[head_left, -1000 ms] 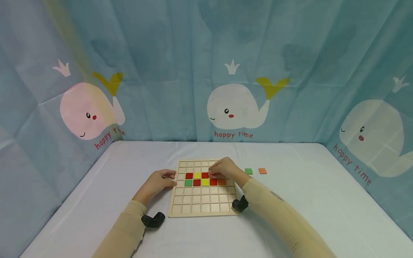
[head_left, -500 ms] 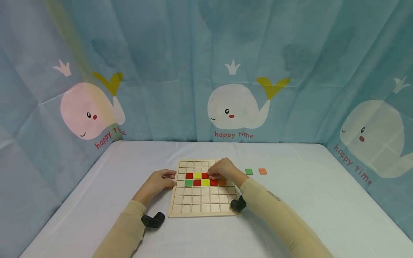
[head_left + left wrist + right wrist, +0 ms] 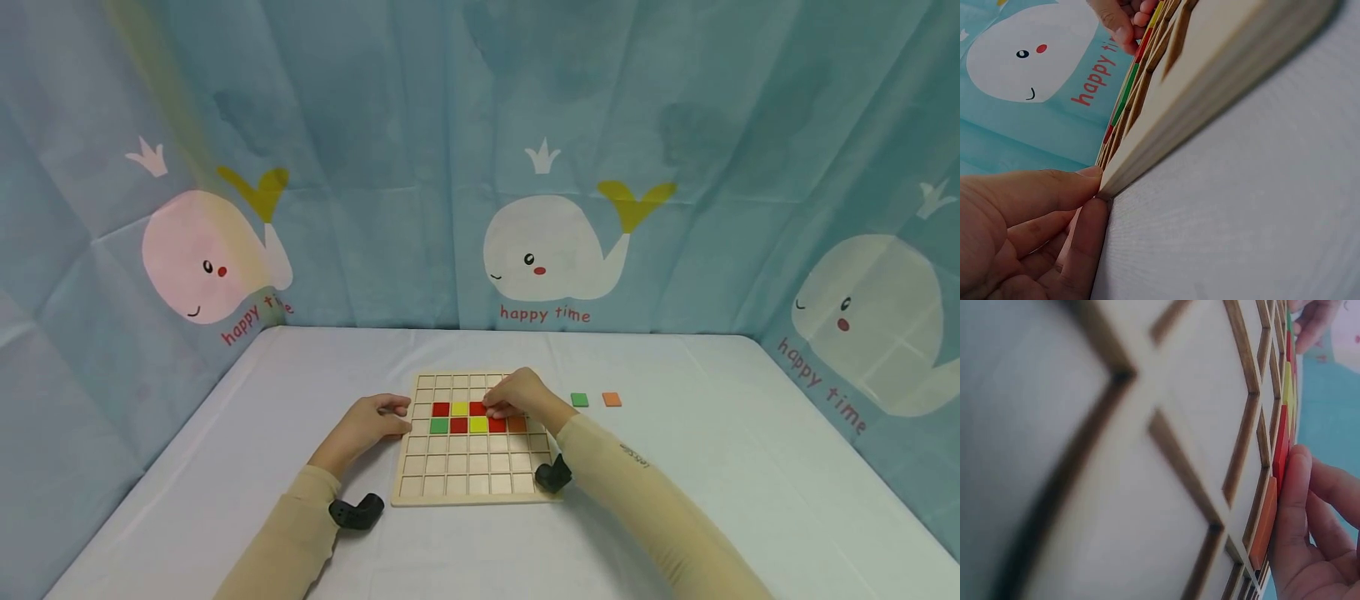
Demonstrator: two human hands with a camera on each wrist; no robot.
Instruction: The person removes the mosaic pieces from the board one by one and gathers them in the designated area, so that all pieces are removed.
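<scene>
A square wooden grid board [image 3: 465, 486] lies on the white table. Two neighbouring rows of it hold coloured square tiles. The farther row shows a red, a yellow and a red tile [image 3: 476, 408]; the nearer has a green tile [image 3: 438, 426], red, yellow, red and an orange tile [image 3: 517, 424]. My left hand [image 3: 366, 425] touches the board's left edge with thumb and fingers. My right hand [image 3: 525, 396] has its fingertips down on the farther row, right at the red tile's right edge. I cannot tell whether a tile is beneath those fingertips.
Beyond the board's right side, a green tile [image 3: 580, 400] and an orange tile [image 3: 612, 400] lie apart on the white table [image 3: 720, 467]. A blue curtain [image 3: 375, 250] printed with whales hangs behind the table and along both sides.
My right hand has shifted slightly left, its fingertips now nearer the farther row's red tile. My left hand stays at the board's edge.
</scene>
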